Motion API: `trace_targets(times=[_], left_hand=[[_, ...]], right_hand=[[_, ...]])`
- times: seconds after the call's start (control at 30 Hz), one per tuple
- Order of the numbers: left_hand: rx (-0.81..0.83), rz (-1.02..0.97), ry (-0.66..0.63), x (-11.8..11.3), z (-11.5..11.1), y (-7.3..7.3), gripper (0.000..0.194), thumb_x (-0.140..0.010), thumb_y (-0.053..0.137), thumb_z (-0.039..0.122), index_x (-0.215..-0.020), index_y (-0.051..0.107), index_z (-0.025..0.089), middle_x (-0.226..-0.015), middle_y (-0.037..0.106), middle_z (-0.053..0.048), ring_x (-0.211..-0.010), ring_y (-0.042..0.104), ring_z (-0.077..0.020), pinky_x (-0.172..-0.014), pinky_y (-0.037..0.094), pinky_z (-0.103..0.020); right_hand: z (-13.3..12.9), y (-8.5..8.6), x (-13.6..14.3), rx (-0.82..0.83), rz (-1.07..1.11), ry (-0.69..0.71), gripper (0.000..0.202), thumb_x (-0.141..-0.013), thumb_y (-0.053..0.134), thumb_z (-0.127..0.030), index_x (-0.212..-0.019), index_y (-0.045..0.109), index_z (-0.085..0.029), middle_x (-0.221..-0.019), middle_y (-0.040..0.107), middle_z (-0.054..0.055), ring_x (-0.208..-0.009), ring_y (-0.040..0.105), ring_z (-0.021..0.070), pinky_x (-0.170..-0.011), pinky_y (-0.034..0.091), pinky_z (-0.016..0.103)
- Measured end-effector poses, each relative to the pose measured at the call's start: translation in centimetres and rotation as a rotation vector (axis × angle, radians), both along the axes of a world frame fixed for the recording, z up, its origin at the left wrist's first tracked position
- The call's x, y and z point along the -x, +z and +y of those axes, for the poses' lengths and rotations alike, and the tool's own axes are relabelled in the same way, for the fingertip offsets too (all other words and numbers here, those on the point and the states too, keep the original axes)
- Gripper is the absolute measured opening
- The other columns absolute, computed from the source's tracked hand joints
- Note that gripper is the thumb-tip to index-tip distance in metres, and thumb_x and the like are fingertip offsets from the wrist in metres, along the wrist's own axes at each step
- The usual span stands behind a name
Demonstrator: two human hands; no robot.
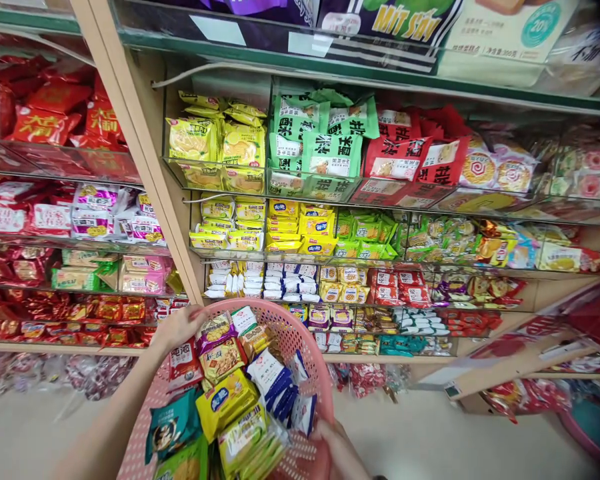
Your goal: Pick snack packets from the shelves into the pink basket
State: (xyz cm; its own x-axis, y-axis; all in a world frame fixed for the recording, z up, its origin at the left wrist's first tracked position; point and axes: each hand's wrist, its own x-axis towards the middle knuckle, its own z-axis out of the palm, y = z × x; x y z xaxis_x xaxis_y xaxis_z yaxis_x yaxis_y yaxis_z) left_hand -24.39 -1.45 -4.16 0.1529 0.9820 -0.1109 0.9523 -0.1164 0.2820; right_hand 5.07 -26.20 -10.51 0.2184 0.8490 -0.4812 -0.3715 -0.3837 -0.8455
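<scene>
Pink basket [300, 331] cut off at bottom; uppermost bags [400, 23] cropped above; lowest left bags [94, 377] blurred, contents unclear.

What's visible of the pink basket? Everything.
The pink basket looks plastic: rounded, rimmed, walls pierced by small holes. It is held mouth-up before the snack shelves, loaded with wrapped packets that hide most of its bottom. The left hand grips its far-left edge, the right hand its right side. The frame cuts off the near edge.

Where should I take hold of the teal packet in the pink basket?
Probably pinch the teal packet by its left edge, from above: that side faces the basket's bare wall, while a yellow packet crowds its right and a green packet lies below it in view.
</scene>
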Motion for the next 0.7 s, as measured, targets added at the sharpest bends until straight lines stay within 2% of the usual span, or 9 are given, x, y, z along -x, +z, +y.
trace_targets(times=[0.1,0.17,0.27,0.37,0.53,0.6,0.7], left_hand=[[0.0,0.011,-0.003,-0.2,0.4,0.0,0.06,-0.078,0.028,0.063,-0.107,0.062,0.023,-0.101,0.067,-0.01,-0.095,0.061,-0.0283,-0.076,0.044,-0.033],[0.0,0.012,-0.023,-0.4,0.9,0.1,0.062,-0.078,0.026,0.065,-0.106,0.062,0.022,-0.102,0.067,-0.01,-0.095,0.061,-0.0277,-0.076,0.044,-0.032],[0.023,-0.002,-0.083,-1.0,1.8,0.4,0.063,-0.078,0.025,0.067,-0.099,0.063,0.022,-0.095,0.068,-0.009,-0.09,0.062,-0.0255,-0.071,0.043,-0.029],[0.032,-0.014,-0.148,-1.6,2.6,0.8,0.06,-0.076,0.028,0.069,-0.084,0.063,0.022,-0.082,0.068,-0.006,-0.08,0.062,-0.0223,-0.063,0.04,-0.025],[-0.01,0.019,-0.192,-2.3,3.5,1.3,0.055,-0.078,0.028,0.068,-0.071,0.057,0.021,-0.07,0.063,-0.003,-0.068,0.059,-0.0186,-0.057,0.034,-0.023],[-0.01,0.024,-0.201,-2.4,3.8,1.5,0.053,-0.078,0.031,0.066,-0.071,0.057,0.021,-0.069,0.062,-0.002,-0.068,0.059,-0.0177,-0.058,0.034,-0.022],[-0.011,0.018,-0.215,-2.5,4.1,1.9,0.051,-0.077,0.034,0.065,-0.071,0.058,0.02,-0.067,0.061,-0.002,-0.067,0.058,-0.0168,-0.057,0.033,-0.022]], right_hand=[[-0.1,-0.1,0.3,0.017,0.016,-0.001,0.032,-0.087,0.052,-0.034,-0.113,0.053,-0.016,-0.111,0.057,0.007,-0.092,0.058,0.0177,-0.078,0.05,0.037],[-0.2,-0.2,0.4,0.032,0.029,-0.003,0.027,-0.086,0.053,-0.034,-0.104,0.057,-0.014,-0.098,0.06,0.005,-0.082,0.06,0.0152,-0.071,0.051,0.033],[-0.4,-0.1,0.4,0.082,0.081,-0.02,0.014,-0.077,0.057,-0.027,-0.082,0.06,-0.015,-0.07,0.059,0.0,-0.063,0.059,0.0141,-0.055,0.048,0.025],[-0.6,0.1,0.2,0.114,0.119,-0.037,0.005,-0.067,0.057,-0.021,-0.07,0.057,-0.018,-0.058,0.055,-0.002,-0.055,0.057,0.0144,-0.048,0.043,0.023],[-0.7,0.4,0.2,0.096,0.11,0.004,0.007,-0.07,0.059,-0.023,-0.066,0.056,-0.017,-0.058,0.054,-0.002,-0.057,0.055,0.0145,-0.049,0.043,0.024],[-1.0,0.5,0.3,0.087,0.097,0.022,0.013,-0.077,0.058,-0.027,-0.075,0.058,-0.015,-0.067,0.058,0.0,-0.062,0.057,0.0139,-0.054,0.046,0.024],[-1.7,0.7,0.6,0.073,0.07,0.029,0.026,-0.085,0.053,-0.034,-0.1,0.058,-0.014,-0.096,0.061,0.004,-0.08,0.059,0.0152,-0.068,0.051,0.031]])
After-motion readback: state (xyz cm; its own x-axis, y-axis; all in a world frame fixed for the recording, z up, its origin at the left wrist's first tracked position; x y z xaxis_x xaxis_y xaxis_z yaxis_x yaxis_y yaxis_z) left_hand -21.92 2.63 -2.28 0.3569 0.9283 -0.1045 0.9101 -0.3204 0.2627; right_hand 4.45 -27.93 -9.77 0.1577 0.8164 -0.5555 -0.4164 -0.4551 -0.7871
